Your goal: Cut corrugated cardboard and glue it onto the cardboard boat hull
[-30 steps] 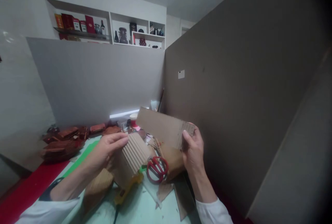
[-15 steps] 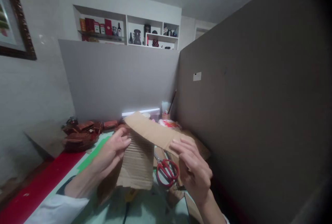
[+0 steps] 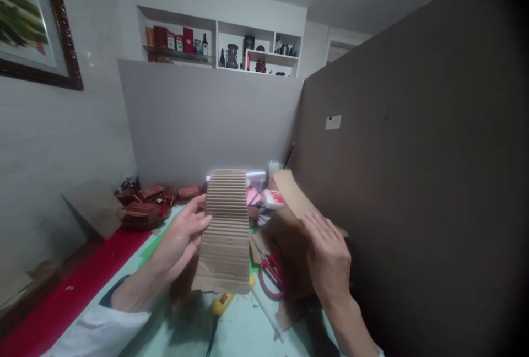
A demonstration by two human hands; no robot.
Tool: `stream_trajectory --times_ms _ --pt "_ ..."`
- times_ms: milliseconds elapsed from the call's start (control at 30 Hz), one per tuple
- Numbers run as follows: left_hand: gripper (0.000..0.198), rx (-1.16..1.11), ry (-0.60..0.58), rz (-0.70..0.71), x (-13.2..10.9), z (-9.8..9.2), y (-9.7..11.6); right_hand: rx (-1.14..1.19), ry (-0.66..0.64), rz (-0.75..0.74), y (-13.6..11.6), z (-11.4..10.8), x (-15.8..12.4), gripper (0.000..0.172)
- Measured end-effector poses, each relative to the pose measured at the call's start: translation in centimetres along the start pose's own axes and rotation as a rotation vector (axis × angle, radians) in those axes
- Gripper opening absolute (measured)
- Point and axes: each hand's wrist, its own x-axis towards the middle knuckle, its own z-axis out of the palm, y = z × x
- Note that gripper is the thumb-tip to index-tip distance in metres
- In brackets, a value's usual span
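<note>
My left hand (image 3: 183,234) is closed on the left edge of a piece of corrugated cardboard (image 3: 227,230), its exposed ridges facing me. The piece is held up above the table, its lower edge ragged. A smooth strip of cardboard (image 3: 294,194), slightly blurred, is pinched in my right hand (image 3: 328,252), off to the right and apart from the ridged piece. Between the hands, scissors (image 3: 271,277) with red handles lie on the table. Below the ridged piece is a yellow tool (image 3: 222,303), perhaps a utility knife or glue gun, with a dark end towards me.
The pale green tabletop (image 3: 243,329) has a red border (image 3: 82,274) on the left. Stacked reddish-brown pieces (image 3: 142,211) sit at the back left. More brown cardboard (image 3: 289,252) lies under my right hand. Grey partitions (image 3: 215,120) rise behind and on the right.
My right hand has moved right, and the smooth strip has come away from in front of the ridged cardboard. The ridges now show fully. The view has shifted slightly left.
</note>
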Motion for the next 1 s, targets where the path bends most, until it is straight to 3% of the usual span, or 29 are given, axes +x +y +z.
stream_trajectory --times_ms 200,367,467,567,600,633,667,733,833,1000 --pt "0.04 0.016 -0.003 -0.067 -1.6 0.1 0.5 -0.069 -0.336 0.236 0.9 2.4 -2.0 0.028" --pt "0.044 0.016 0.049 -0.098 -3.6 0.0 0.7 0.091 -0.399 0.301 -0.1 1.3 -0.7 0.028" --pt "0.046 0.0 0.061 -0.104 -4.6 -0.1 0.7 0.329 -0.45 0.281 -2.7 -0.4 1.2 0.03" --pt "0.048 -0.002 0.072 -0.067 -5.3 0.0 0.6 0.595 -0.542 0.225 -7.1 -2.0 2.8 0.031" --pt "0.048 0.002 0.084 -0.048 -5.5 0.1 0.5 0.721 -0.583 0.203 -8.7 -2.2 3.1 0.032" --pt "0.049 0.008 0.095 -0.03 -5.6 0.1 0.4 1.005 -0.661 0.226 -10.1 -2.3 3.4 0.033" --pt "0.049 0.013 0.109 -0.009 -5.8 0.0 0.3 1.224 -0.677 0.252 -11.3 -2.2 3.5 0.033" --pt "0.049 0.026 0.125 0.02 -6.1 -0.4 0.1 1.419 -0.642 0.358 -13.0 -1.7 3.4 0.029" --pt "0.052 0.076 0.079 -0.004 -6.5 -1.4 -0.6 1.408 -0.58 0.456 -13.7 -0.4 3.1 0.024" --pt "0.051 0.162 0.001 -0.027 -6.5 -2.3 -1.6 1.297 -0.506 0.494 -13.1 0.5 2.5 0.02"
